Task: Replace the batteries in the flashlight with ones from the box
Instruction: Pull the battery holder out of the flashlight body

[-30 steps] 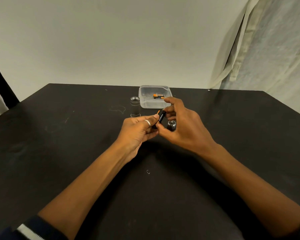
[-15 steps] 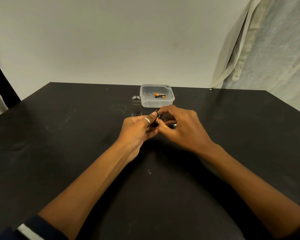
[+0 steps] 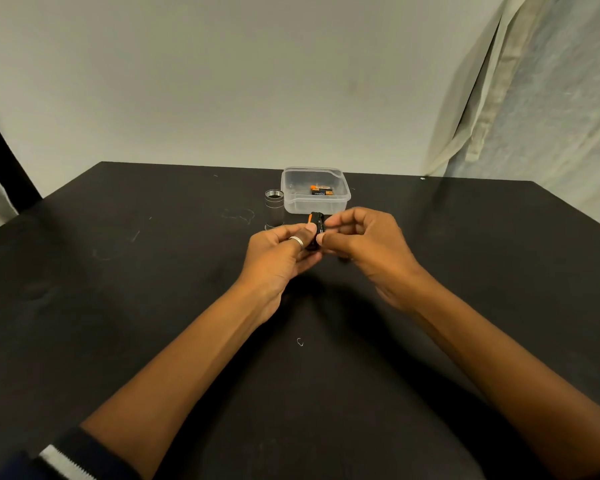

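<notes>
My left hand [image 3: 279, 259] and my right hand [image 3: 366, 242] meet above the middle of the black table [image 3: 118, 306]. Between their fingertips is a small black battery holder [image 3: 316, 227] with an orange battery end showing at its top. The left thumb and fingers grip its left side, and the right thumb and forefinger pinch its right side. The silver flashlight body [image 3: 274, 209] stands upright and open-topped just behind my left hand. A clear plastic box [image 3: 293, 181] behind the hands holds black-and-orange batteries [image 3: 321, 191].
A dark small part [image 3: 343, 259] shows under my right hand, mostly hidden. A pale curtain [image 3: 534, 98] hangs at the right, past the table's far right corner. A tiny wire scrap [image 3: 299, 341] lies on the table between my forearms.
A second ago my right hand held a single battery at the left hand's holder. It then closed in on it, and now both hands hold the holder slightly higher.
</notes>
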